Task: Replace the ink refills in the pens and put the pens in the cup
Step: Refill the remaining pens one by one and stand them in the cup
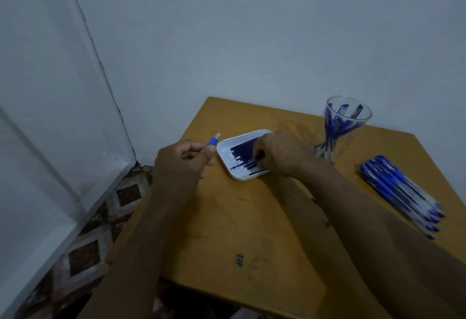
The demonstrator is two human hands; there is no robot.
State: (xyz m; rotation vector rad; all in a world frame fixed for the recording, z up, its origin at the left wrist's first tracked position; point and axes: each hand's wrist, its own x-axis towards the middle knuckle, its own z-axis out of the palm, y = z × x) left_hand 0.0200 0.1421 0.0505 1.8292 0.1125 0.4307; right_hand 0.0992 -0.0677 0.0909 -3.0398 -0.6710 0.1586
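Note:
My left hand (182, 158) grips a pen barrel (213, 140); only its blue and clear end pokes out past my fingers at the table's left edge. A white tray (224, 145) holds several dark blue ink refills (243, 153) side by side. My right hand (278, 154) is over the tray's right side, its curled fingertips down on the refills; whether it pinches one is hidden. A clear glass cup (346, 126) at the back right holds several blue pens. More blue pens (401, 191) lie in a row on the right.
The wooden table (227, 217) stands in a corner against a pale wall. Bare tabletop with pen marks lies between my forearms. A patterned tiled floor (85, 248) and a white door frame are at the left.

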